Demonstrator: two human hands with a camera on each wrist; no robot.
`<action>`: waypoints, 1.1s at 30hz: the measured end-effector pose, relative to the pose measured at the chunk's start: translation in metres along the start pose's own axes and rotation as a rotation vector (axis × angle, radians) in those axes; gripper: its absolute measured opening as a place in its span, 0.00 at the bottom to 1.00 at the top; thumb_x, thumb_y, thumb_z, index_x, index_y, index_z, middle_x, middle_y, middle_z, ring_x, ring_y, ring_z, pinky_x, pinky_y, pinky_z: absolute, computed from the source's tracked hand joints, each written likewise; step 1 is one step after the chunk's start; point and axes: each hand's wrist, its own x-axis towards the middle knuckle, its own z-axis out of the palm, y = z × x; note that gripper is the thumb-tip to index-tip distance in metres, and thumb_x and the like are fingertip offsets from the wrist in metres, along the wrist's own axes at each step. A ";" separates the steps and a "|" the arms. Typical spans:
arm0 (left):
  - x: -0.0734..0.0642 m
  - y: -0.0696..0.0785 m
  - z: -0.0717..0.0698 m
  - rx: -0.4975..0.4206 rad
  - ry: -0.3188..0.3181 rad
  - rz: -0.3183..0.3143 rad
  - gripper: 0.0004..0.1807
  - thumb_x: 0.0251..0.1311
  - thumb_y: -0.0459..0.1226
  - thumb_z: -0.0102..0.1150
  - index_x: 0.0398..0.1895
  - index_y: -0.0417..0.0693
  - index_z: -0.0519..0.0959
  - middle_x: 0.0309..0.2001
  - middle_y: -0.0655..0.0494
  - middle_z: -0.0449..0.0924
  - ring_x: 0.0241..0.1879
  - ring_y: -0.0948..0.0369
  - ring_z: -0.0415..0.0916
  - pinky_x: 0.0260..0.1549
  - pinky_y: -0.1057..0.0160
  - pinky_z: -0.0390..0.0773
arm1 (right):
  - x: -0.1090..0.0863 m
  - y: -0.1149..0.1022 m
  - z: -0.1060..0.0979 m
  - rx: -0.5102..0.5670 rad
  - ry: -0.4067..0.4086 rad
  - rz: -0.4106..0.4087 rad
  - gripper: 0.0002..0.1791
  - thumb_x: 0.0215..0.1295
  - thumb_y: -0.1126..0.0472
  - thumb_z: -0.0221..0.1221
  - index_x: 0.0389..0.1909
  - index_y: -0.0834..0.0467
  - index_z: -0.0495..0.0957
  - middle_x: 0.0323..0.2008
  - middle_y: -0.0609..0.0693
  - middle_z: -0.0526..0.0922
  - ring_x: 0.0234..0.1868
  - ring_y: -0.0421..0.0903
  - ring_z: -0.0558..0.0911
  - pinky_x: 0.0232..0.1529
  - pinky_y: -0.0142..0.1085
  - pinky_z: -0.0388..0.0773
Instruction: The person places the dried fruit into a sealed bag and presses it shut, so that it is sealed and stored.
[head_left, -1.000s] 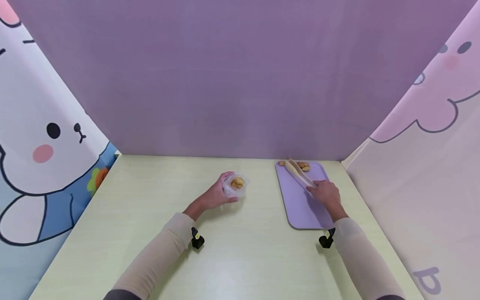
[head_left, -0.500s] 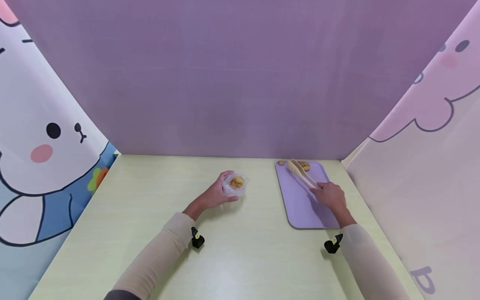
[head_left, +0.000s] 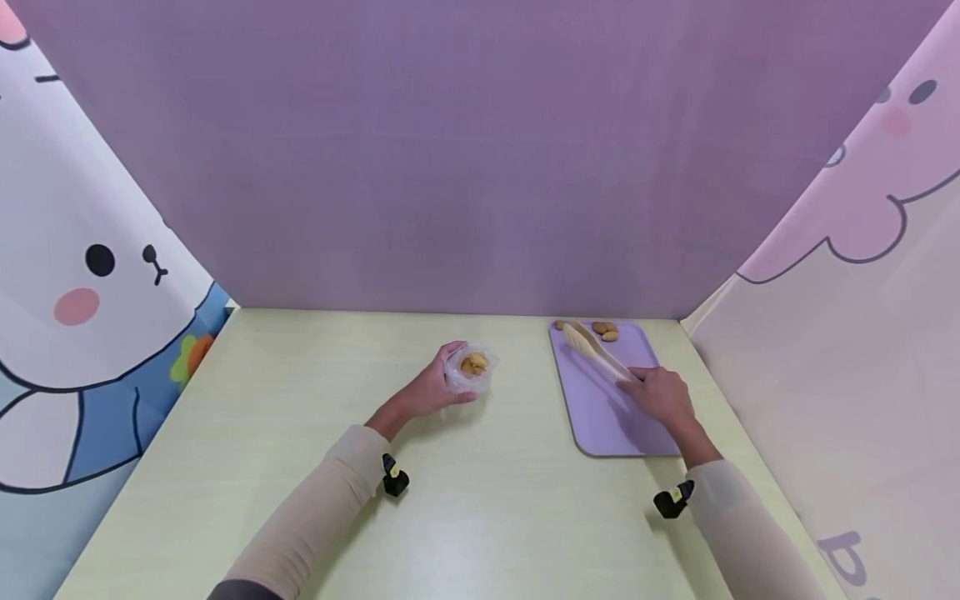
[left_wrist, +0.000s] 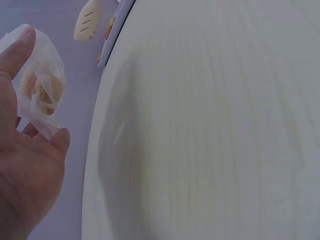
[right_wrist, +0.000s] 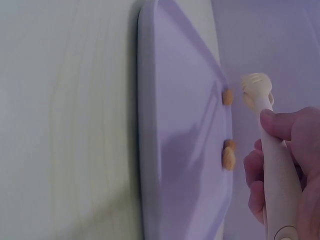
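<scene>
My left hand (head_left: 433, 385) grips a translucent plastic bag (head_left: 485, 379), held up over the table with its mouth towards me. Inside it lie several golden-brown, nut-like pieces (left_wrist: 49, 89). In my right hand (head_left: 660, 393) is a pair of cream tongs (head_left: 600, 348), thumb along one arm and fingers curled round the other. Their slotted tips (right_wrist: 257, 84) hang above the far left part of a purple tray (head_left: 600, 417). Similar brown pieces (head_left: 606, 331) lie along the tray's far edge, and another (right_wrist: 227, 97) sits in its far left corner, partly behind the tongs in the head view.
The pale wooden table (head_left: 480, 517) runs back to a purple wall panel (head_left: 465, 167). Cartoon-printed panels flank it, one with a white animal (head_left: 82, 250) on the left and a pink one (head_left: 862, 192) on the right. Black wrist cameras hang beneath both sleeves.
The tongs first shifted right with my right hand, then their tips swung back left towards the corner piece. The right forearm has moved a little right and nearer. My left hand keeps its place.
</scene>
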 end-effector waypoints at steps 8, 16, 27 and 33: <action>0.001 0.000 0.000 -0.003 0.000 0.003 0.54 0.56 0.36 0.75 0.79 0.47 0.48 0.74 0.39 0.59 0.70 0.44 0.64 0.70 0.42 0.65 | -0.008 -0.014 -0.009 0.011 0.025 -0.070 0.26 0.68 0.46 0.62 0.60 0.58 0.81 0.24 0.51 0.85 0.30 0.53 0.78 0.28 0.40 0.68; 0.002 -0.001 0.001 -0.012 -0.002 0.012 0.54 0.56 0.35 0.75 0.79 0.46 0.48 0.74 0.39 0.59 0.70 0.44 0.64 0.70 0.42 0.65 | -0.010 -0.025 -0.015 0.000 0.030 -0.130 0.25 0.68 0.45 0.62 0.60 0.56 0.82 0.34 0.58 0.89 0.32 0.55 0.79 0.29 0.42 0.70; 0.003 0.001 0.001 -0.013 0.003 0.001 0.54 0.56 0.33 0.74 0.79 0.47 0.48 0.74 0.39 0.60 0.70 0.44 0.64 0.70 0.42 0.65 | -0.012 -0.039 -0.020 0.018 0.053 -0.191 0.25 0.67 0.47 0.63 0.59 0.58 0.83 0.49 0.63 0.88 0.39 0.57 0.83 0.36 0.48 0.76; 0.004 -0.001 0.000 -0.020 -0.002 0.019 0.54 0.56 0.33 0.74 0.79 0.46 0.48 0.74 0.39 0.59 0.69 0.45 0.64 0.69 0.44 0.66 | -0.012 -0.049 -0.023 0.061 0.007 -0.161 0.26 0.67 0.47 0.63 0.60 0.56 0.82 0.45 0.60 0.89 0.32 0.48 0.76 0.31 0.38 0.68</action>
